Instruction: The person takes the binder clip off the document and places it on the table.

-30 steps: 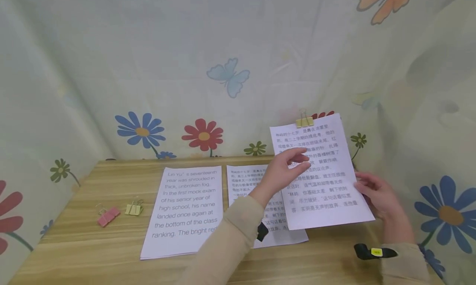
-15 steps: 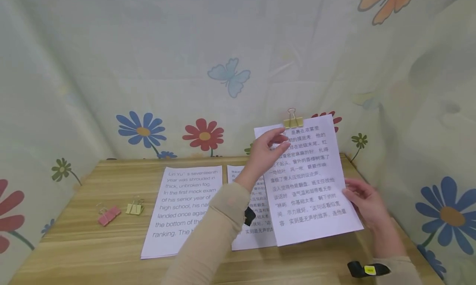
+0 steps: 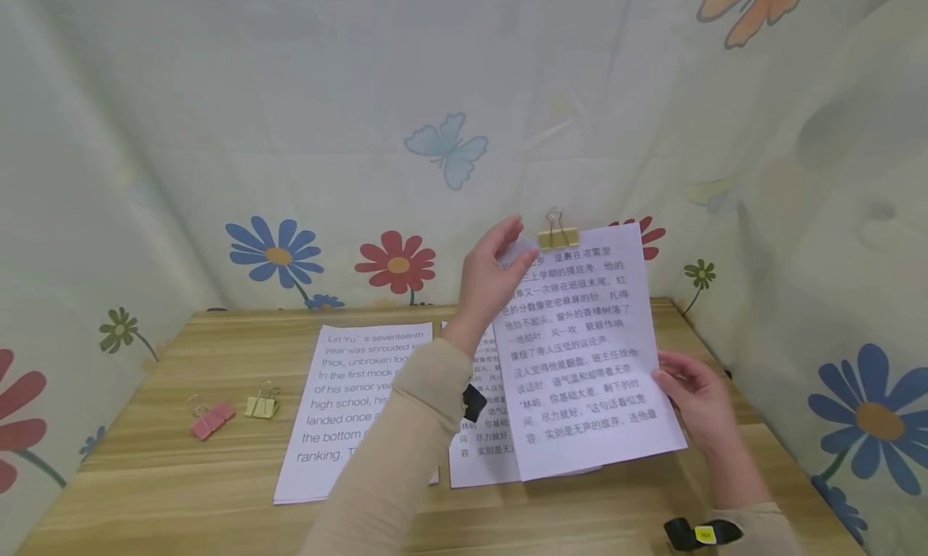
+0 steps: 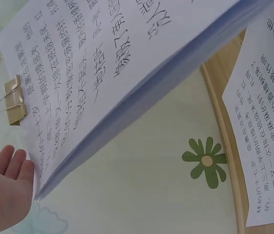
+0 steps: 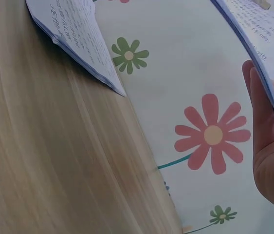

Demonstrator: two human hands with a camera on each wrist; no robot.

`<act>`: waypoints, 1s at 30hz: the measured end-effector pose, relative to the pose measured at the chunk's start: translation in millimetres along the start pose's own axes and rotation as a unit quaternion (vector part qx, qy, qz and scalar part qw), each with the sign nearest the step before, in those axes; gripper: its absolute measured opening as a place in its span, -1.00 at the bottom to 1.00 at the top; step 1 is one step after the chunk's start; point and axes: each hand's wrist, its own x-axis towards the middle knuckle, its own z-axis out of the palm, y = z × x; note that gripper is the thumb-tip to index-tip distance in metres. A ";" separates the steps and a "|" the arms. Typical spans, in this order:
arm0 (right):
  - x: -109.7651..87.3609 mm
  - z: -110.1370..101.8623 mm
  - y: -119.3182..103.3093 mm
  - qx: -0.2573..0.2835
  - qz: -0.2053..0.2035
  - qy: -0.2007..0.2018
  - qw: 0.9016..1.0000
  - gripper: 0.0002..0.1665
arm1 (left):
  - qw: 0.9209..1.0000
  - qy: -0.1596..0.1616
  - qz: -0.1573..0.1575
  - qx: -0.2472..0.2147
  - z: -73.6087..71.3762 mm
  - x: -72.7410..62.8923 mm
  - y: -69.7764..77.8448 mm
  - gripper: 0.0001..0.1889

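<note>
A clipped stack of printed paper (image 3: pixel 580 354) is held up tilted above the table, with a yellow binder clip (image 3: pixel 559 238) on its top edge. My right hand (image 3: pixel 696 395) pinches the stack's right side, thumb in front and fingers behind; the right wrist view shows the sheets' edge between them. At the upper left corner is my left hand (image 3: pixel 493 274), its fingers apart and loosely bent, thumb tip close by the clip. In the left wrist view those fingers (image 4: pixel 12 163) lie right at the paper's corner, below the clip.
Beneath the held stack lies another stack with Chinese text (image 3: pixel 482 451), partly covered. An English-text stack (image 3: pixel 355 403) lies to its left. Further left on the wooden table (image 3: pixel 181 491) are a pink binder clip (image 3: pixel 212 421) and a yellow one (image 3: pixel 263 406). A flowered curtain (image 3: pixel 326 137) stands behind.
The clipped stack has shifted left, held by the right hand. My left hand has moved from in front of the page up to its upper left corner, beside the clip.
</note>
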 end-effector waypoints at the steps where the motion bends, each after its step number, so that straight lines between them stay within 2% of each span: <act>1: 0.1 2.0 -1.0 -0.009 -0.001 0.004 1.000 -0.60 | 1.000 0.003 0.002 -0.001 -1.3 0.8 0.7 -0.42; 13: -1.4 17.0 -6.2 -0.067 -0.045 0.030 0.996 -0.68 | 1.000 -0.023 -0.005 -0.012 -18.3 6.5 9.0 -0.31; 22: -5.6 18.5 -5.4 -0.088 -0.093 0.025 0.991 -0.72 | 0.999 -0.028 -0.005 -0.037 -25.9 8.2 10.4 -0.34; 26: -5.9 19.2 -6.2 -0.089 -0.116 0.014 0.989 -0.74 | 0.998 -0.045 0.012 -0.049 -29.9 8.3 9.7 -0.39; 30: -4.0 19.5 -5.3 -0.084 -0.135 -0.001 0.987 -0.73 | 0.993 -0.078 0.049 -0.072 -34.3 9.4 8.7 -0.48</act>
